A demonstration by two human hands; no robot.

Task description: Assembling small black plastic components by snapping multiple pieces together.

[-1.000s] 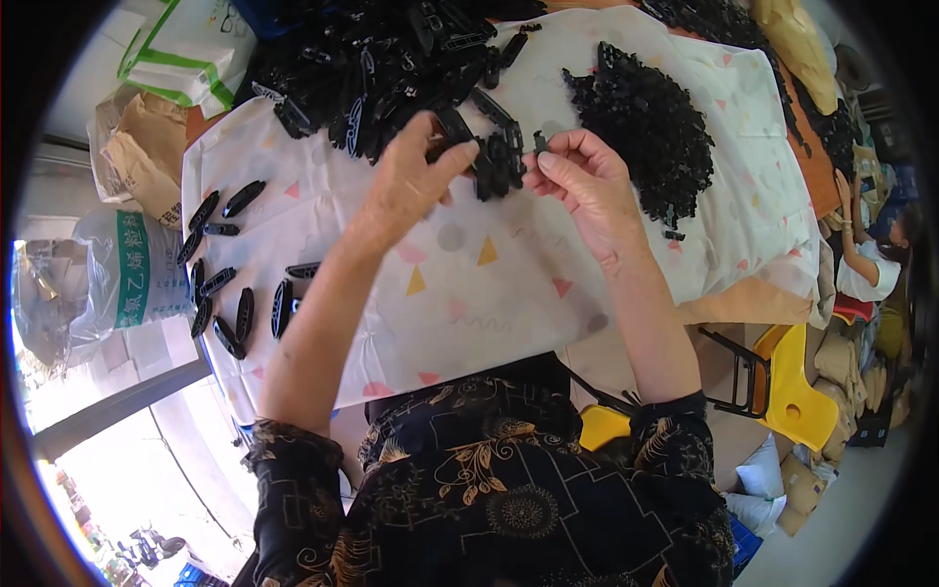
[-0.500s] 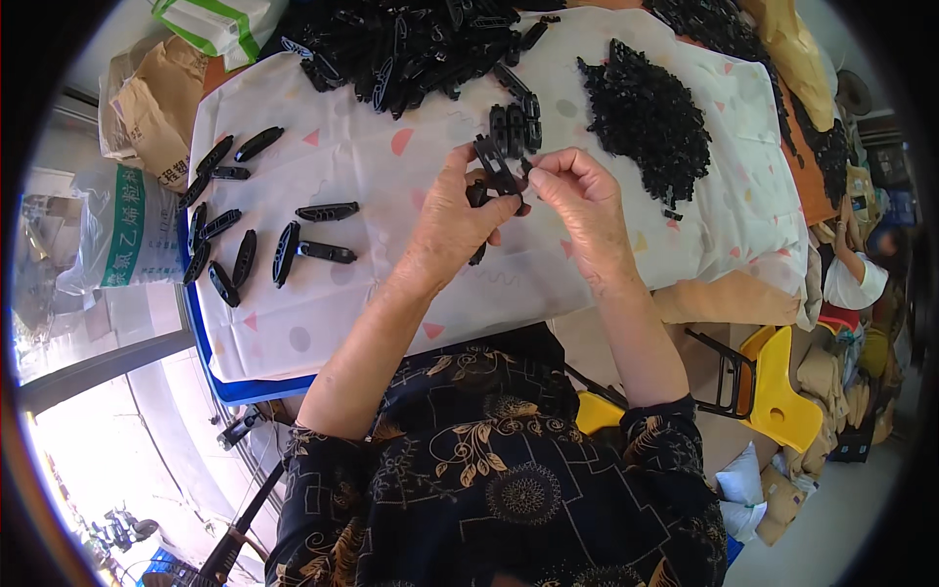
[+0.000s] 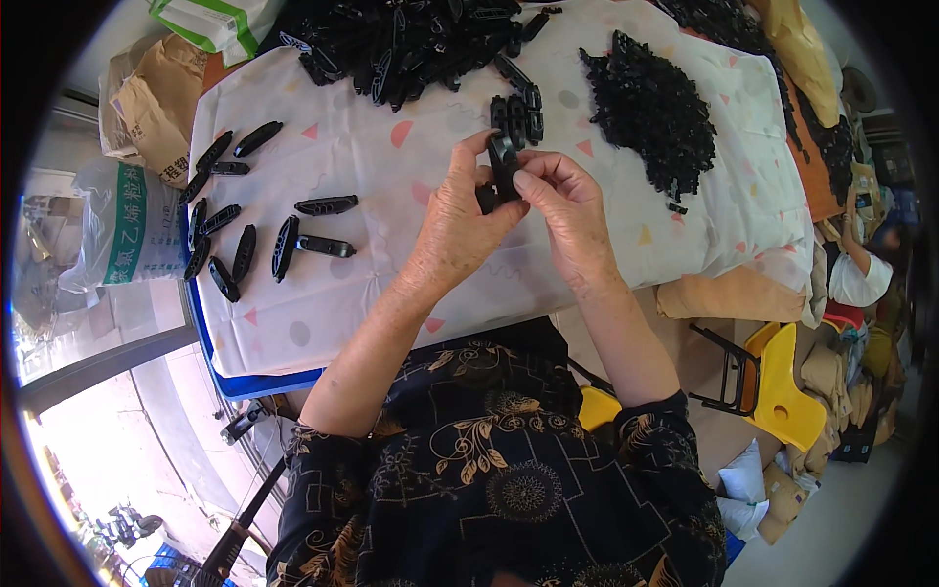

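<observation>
Over the middle of the table, my left hand grips a long black plastic part that stands roughly upright between thumb and fingers. From the other side, my right hand pinches at the same part, its thumb and fingertips pressed together near the lower end. Whether a smaller piece sits in that pinch is hidden. More black plastic shows behind my left fingers, too covered to make out. Just beyond my hands lies a short row of similar black parts on the patterned cloth.
A big heap of long black parts covers the far side. Small black pieces are piled at right. Several finished-looking parts lie scattered at left, beside a plastic bag. A yellow chair stands at right; another person's arm shows beyond.
The black part has turned in my left hand, showing a smoother, narrower side. My right hand has shifted slightly left, and its fingertips now press against the part.
</observation>
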